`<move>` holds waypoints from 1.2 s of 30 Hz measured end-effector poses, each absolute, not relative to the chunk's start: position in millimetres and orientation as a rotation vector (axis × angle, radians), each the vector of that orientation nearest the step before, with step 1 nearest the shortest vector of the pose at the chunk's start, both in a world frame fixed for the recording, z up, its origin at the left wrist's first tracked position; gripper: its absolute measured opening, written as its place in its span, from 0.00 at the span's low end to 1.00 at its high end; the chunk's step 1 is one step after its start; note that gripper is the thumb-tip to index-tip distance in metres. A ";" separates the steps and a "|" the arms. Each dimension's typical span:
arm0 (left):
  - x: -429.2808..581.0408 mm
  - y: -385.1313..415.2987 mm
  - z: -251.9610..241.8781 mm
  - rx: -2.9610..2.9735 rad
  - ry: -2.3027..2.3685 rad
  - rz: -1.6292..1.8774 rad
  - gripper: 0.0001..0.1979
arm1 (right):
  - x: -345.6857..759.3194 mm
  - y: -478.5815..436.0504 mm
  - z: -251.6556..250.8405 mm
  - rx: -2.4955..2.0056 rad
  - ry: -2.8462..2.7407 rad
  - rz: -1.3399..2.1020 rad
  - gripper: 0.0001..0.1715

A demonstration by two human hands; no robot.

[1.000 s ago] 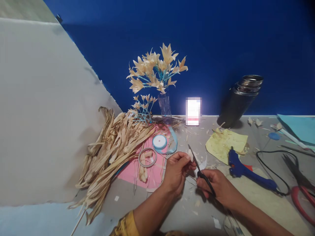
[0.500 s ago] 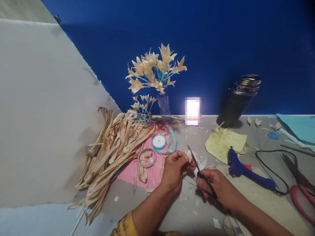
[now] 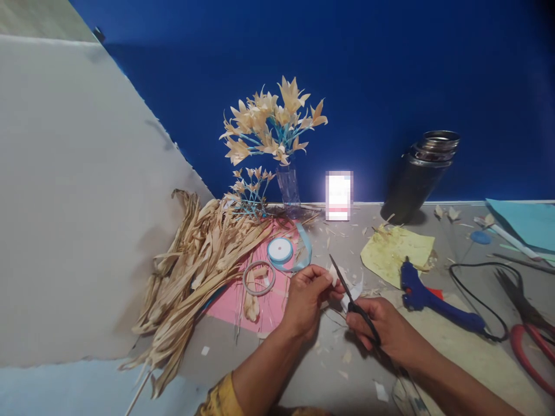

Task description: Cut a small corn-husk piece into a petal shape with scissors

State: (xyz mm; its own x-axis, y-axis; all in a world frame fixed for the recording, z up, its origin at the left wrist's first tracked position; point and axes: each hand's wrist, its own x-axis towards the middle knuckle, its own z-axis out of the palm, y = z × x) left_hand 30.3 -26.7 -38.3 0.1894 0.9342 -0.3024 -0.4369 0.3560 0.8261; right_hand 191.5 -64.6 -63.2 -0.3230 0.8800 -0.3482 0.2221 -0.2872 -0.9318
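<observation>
Between the fingertips of my left hand (image 3: 310, 294) is a small pale piece of corn husk (image 3: 333, 274). My right hand (image 3: 381, 323) grips a small pair of black-handled scissors (image 3: 358, 315), fingers around the handles. The blades point up and away, look closed, and lie right beside the husk piece; whether they touch it I cannot tell. A white scrap (image 3: 356, 290) shows behind the scissors on the table. Left of my left hand lie a pink sheet (image 3: 229, 309), a roll of blue ribbon (image 3: 280, 250) and a tape ring (image 3: 259, 278).
Dried corn husks (image 3: 203, 271) are heaped at left. Husk flowers (image 3: 269, 115) stand in a clear vase (image 3: 288, 188) by the blue wall. A dark flask (image 3: 418, 179), a blue glue gun (image 3: 437, 303) with a cord, and red-handled scissors (image 3: 531, 346) sit to the right.
The scissor blades look slightly closer together than before. Both hands stay in almost the same place, with the husk piece still in my left fingers.
</observation>
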 end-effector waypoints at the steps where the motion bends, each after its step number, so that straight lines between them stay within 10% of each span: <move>1: 30.4 -26.8 -38.3 0.657 0.922 1.070 0.12 | 191.3 -64.1 -62.4 -1.402 -1.416 1.659 0.34; 20: 36.6 -37.9 -51.6 0.759 0.775 0.673 0.25 | 203.4 -60.4 -50.9 -1.171 -0.739 1.635 0.20; 36: 39.8 -44.5 -42.9 0.726 0.697 0.928 0.09 | 201.5 -55.1 -53.9 -0.863 -0.380 1.547 0.15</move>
